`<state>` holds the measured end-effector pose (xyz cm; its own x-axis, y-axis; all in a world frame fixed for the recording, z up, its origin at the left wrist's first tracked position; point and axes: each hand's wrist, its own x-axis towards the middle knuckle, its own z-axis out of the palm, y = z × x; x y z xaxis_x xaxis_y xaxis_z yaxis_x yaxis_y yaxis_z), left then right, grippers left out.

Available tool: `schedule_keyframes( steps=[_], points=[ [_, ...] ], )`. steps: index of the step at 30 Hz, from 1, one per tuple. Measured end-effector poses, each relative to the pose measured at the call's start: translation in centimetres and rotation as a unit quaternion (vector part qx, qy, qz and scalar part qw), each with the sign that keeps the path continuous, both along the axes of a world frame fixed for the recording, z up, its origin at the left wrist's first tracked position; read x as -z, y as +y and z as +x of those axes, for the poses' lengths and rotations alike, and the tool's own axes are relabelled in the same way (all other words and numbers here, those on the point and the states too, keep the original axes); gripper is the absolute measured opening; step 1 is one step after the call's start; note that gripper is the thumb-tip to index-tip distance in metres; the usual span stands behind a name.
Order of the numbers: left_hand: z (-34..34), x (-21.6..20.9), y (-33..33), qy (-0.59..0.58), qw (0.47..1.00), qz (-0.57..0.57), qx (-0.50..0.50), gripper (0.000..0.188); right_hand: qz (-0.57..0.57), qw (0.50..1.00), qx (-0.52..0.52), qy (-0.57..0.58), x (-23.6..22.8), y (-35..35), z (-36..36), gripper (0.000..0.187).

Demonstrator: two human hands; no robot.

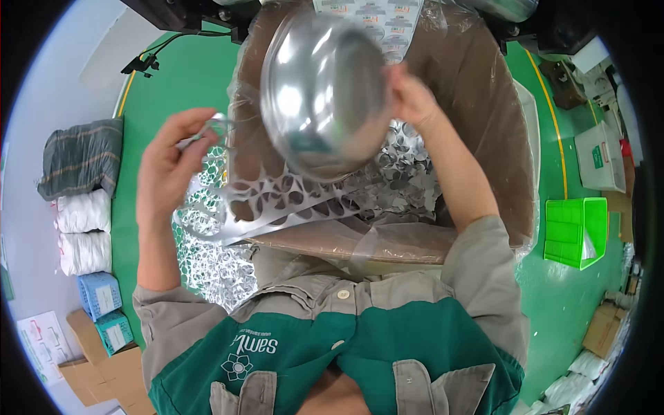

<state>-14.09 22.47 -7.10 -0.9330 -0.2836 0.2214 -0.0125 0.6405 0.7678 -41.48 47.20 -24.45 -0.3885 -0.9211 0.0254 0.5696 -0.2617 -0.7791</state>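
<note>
My right hand (413, 100) grips a shiny metal bowl (315, 104) by its right side; the bowl is tilted and blurred by motion. Pinched between the fingers of my left hand (176, 152) is the curled end of a silver sheet (266, 225) punched with round holes. That sheet slants across the near edge of a brown box (477, 180) lined with clear plastic. Below the bowl, loose silver cut-out pieces (408, 180) lie heaped inside the box. A printed sheet with round labels (377, 17) sticks up at the box's far side, partly behind the bowl.
More punched silver scrap (211, 270) is piled left of the box. Along the left wall sit a dark striped bundle (83, 155), white bags (84, 232) and cartons (114, 373). A green crate (566, 232) and a whitish bin (598, 159) stand on the right.
</note>
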Motion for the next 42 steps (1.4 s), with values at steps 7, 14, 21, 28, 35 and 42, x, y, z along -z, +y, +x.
schedule_keyframes(
  steps=[7, 14, 21, 28, 35, 42],
  points=[
    [6.1, -1.7, -9.1, 0.032, 0.996, 0.025, -0.074, 0.035, 0.613, 0.599, -0.003, 0.514, 14.1, 4.9, 0.1, 0.069],
    [7.2, -4.1, -9.9, 0.109, 0.978, 0.051, -0.172, 0.039, 0.474, 0.609, -0.007, 0.636, 7.9, 2.6, -1.8, 0.061],
    [9.9, -7.3, -9.2, 0.235, 0.951, -0.196, -0.042, 0.035, 0.008, 0.997, 0.036, 0.073, -4.7, 0.2, 0.9, 0.045],
    [21.9, -7.4, -30.9, 0.265, 0.951, 0.055, -0.153, 0.051, 0.447, 0.876, 0.106, 0.148, 11.0, 3.8, -0.3, 0.04],
    [20.7, 4.2, -34.3, -0.058, 0.883, -0.336, -0.324, 0.042, 0.491, 0.64, 0.029, 0.59, 9.1, 3.7, -2.5, 0.059],
    [-1.0, 5.0, 0.2, -0.074, 0.914, -0.355, 0.18, 0.05, 0.336, 0.864, 0.019, 0.375, -6.1, 0.0, 1.5, 0.038]
  ],
)
